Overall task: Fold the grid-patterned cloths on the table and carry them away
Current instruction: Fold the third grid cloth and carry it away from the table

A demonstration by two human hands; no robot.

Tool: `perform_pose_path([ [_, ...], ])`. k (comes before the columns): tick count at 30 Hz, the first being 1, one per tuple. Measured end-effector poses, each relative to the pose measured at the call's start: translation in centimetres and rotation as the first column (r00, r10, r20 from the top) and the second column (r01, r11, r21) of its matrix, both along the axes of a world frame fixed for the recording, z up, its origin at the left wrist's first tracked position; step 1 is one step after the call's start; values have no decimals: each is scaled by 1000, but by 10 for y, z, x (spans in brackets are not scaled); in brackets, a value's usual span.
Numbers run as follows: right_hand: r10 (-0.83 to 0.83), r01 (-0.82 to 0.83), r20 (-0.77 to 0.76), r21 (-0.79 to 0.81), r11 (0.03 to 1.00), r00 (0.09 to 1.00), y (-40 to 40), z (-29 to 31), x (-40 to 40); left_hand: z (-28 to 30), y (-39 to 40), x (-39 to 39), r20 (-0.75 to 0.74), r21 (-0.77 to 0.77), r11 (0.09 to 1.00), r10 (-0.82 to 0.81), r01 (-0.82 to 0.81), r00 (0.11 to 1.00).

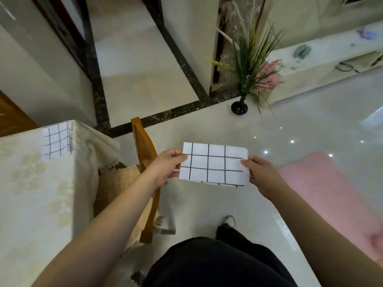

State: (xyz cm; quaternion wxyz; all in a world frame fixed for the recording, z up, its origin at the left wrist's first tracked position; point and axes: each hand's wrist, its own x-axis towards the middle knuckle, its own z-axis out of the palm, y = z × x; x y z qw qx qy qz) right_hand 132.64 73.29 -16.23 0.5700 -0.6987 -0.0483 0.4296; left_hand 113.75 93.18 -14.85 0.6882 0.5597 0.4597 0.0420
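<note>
We hold the folded grid cloth (213, 164) in the air over the floor, well away from the table (31, 193), where a second grid cloth (56, 143) lies at the corner. It looks light, soft and limp, likely to sag or unfold if held by one edge, so we judge the two short ends the best places to grip. Our left hand (165, 168) pinches the left end and our right hand (262, 175) the right, arms stretched forward, cloth taut between them.
</note>
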Motion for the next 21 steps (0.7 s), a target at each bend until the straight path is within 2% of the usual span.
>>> perform_pose_path([
  [7, 168, -168, -12, 17, 986, 986, 89, -13, 75, -6, 54, 39, -23, 75, 989, 129, -127, 991],
  [15, 359, -359, -6, 18, 933, 933, 177, -12, 165, 8, 98, 94, 0, -23, 964, 266, -266, 964],
  [21, 472, -472, 2, 15, 881, 882, 240, -13, 187, 2, 131, 102, -7, -57, 921, 385, -384, 923],
])
